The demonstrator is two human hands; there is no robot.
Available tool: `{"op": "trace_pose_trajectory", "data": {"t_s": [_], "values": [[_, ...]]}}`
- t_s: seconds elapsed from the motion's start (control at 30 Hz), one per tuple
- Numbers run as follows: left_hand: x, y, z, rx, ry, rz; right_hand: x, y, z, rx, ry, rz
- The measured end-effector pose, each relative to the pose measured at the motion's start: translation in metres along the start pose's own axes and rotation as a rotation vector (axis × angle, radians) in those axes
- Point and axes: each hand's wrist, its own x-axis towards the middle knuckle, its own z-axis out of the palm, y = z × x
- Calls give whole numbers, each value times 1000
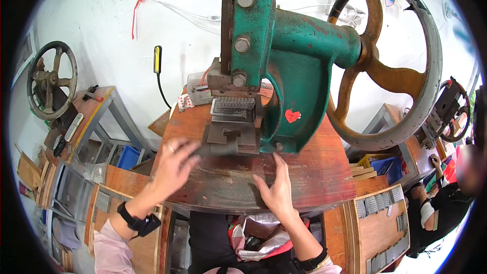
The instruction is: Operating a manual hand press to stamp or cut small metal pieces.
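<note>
Jutting past left fingers [188, 150], dark bar [219, 149]

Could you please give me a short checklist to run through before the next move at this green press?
1. Grip of left hand on dark strip: cannot tell, blurred.
2. Right hand empty: ok, fingers apart over the tabletop.
3. Handwheel untouched: ok, neither hand on it.
4. Hands well away from green press: not ok, both close to its base.
5. Ridged metal piece firmly seated: cannot tell.
</note>
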Motion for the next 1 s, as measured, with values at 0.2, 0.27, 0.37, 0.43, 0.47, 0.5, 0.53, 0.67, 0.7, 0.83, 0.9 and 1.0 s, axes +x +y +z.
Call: {"op": "trace_pose_trajectory", "data": {"t_s": [0.2,0.27,0.37,0.43,0.47,0.5,0.53,0.67,0.7,0.83,0.9,1.0], "values": [[90,-3,12,176,80,-104,-14,13,1,-97,-32,4],[110,-7,15,68,7,-225,-13,15,4,-77,-14,-1],[124,-8,15,46,-143,-363,-15,16,6,-53,-26,9],[125,-7,16,288,-236,-401,-16,17,6,-45,-42,-22],[127,-6,16,251,-350,-427,-17,18,7,-44,-41,2],[126,-5,19,262,-359,-395,-18,18,7,-48,-38,-9],[124,-2,24,292,-343,-367,-19,18,8,-60,-31,-73],[119,-1,35,323,-225,-372,-13,13,-1,-72,-31,-78],[118,-2,37,329,-182,-387,-8,10,-9,-96,-42,-90],[116,-4,42,218,-108,-317,24,-12,-75,-224,-23,-285],[117,-5,45,179,-81,-342,47,-28,-121,-320,60,-388],[117,-5,49,175,-54,-345,92,-62,-193,-657,294,-710]]}}
